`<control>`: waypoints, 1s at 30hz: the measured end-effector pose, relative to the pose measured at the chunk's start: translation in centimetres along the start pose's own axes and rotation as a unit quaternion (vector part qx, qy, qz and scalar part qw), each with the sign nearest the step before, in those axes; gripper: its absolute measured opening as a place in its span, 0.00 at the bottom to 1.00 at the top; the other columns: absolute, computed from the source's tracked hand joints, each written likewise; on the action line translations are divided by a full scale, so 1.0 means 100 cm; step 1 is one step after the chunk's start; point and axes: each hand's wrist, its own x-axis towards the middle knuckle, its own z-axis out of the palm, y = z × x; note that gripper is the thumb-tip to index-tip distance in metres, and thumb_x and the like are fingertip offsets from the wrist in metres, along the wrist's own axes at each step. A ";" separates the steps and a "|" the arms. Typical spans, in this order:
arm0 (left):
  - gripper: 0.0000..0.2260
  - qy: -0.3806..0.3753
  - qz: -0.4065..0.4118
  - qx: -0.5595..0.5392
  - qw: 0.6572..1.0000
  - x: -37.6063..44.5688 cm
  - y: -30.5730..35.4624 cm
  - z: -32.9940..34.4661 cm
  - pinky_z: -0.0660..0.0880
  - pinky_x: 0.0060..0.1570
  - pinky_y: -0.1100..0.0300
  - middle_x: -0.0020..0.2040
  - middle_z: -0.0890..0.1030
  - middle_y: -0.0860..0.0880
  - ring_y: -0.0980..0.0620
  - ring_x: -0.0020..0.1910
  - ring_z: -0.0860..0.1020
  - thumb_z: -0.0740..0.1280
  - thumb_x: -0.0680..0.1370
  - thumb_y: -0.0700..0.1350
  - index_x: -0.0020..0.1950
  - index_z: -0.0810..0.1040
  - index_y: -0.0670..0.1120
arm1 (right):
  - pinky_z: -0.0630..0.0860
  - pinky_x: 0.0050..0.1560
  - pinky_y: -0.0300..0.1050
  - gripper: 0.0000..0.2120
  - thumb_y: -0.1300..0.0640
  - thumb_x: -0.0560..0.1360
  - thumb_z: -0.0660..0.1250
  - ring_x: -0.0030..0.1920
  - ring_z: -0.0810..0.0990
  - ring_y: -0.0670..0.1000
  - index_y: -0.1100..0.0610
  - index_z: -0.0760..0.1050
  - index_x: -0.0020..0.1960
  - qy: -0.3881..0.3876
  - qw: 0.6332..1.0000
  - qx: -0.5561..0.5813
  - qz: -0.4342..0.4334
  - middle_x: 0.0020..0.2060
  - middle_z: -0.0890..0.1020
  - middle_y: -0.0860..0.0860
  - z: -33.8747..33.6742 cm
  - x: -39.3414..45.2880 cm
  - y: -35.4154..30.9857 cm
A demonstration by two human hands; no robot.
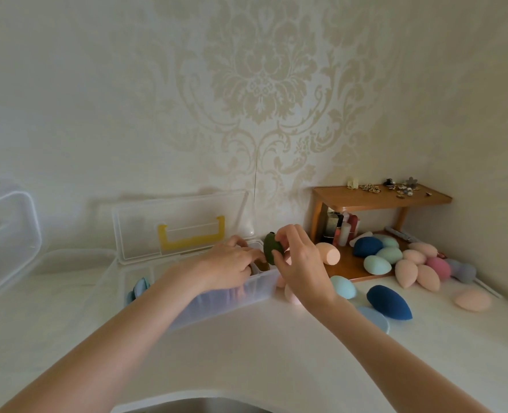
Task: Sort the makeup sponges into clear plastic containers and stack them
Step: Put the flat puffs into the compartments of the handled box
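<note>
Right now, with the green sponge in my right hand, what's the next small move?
Probably lower the green sponge into the open box: the right hand pinches it just above the box's right end, and the left hand already reaches inside there, seemingly making room.

Your left hand covers much of the clear container's inside, so you cannot tell what its fingers touch there. Through the cloudy wall the sponges inside are only pink and blue smears. Your right hand hides part of the dark green sponge and most of a peach sponge behind the wrist. The trinkets on the wooden shelf are too small to name (likewise the bottles beneath). A second container is cut off at the left edge.
</note>
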 end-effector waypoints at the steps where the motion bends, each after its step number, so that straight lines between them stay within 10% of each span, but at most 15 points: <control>1: 0.22 0.003 -0.001 0.001 1.000 0.000 0.000 0.000 0.61 0.69 0.56 0.66 0.74 0.55 0.49 0.69 0.61 0.53 0.77 0.36 0.68 0.68 0.52 | 0.78 0.36 0.48 0.07 0.69 0.71 0.67 0.39 0.77 0.56 0.66 0.73 0.49 0.001 1.000 0.002 0.006 0.45 0.77 0.59 -0.001 0.000 0.001; 19: 0.13 0.186 0.023 0.007 0.982 0.008 -0.002 -0.004 0.67 0.62 0.59 0.59 0.79 0.50 0.50 0.62 0.71 0.59 0.76 0.38 0.59 0.77 0.45 | 0.66 0.48 0.44 0.21 0.54 0.79 0.49 0.52 0.73 0.55 0.57 0.81 0.50 -0.163 0.980 -0.110 -0.028 0.45 0.79 0.54 -0.003 0.022 0.005; 30: 0.13 0.123 0.089 -0.027 0.988 0.077 0.059 -0.008 0.71 0.55 0.58 0.57 0.78 0.51 0.52 0.53 0.76 0.57 0.78 0.40 0.60 0.76 0.46 | 0.73 0.57 0.49 0.15 0.64 0.79 0.56 0.60 0.75 0.58 0.61 0.73 0.63 -0.111 0.913 -0.115 0.376 0.61 0.77 0.60 -0.112 0.051 0.182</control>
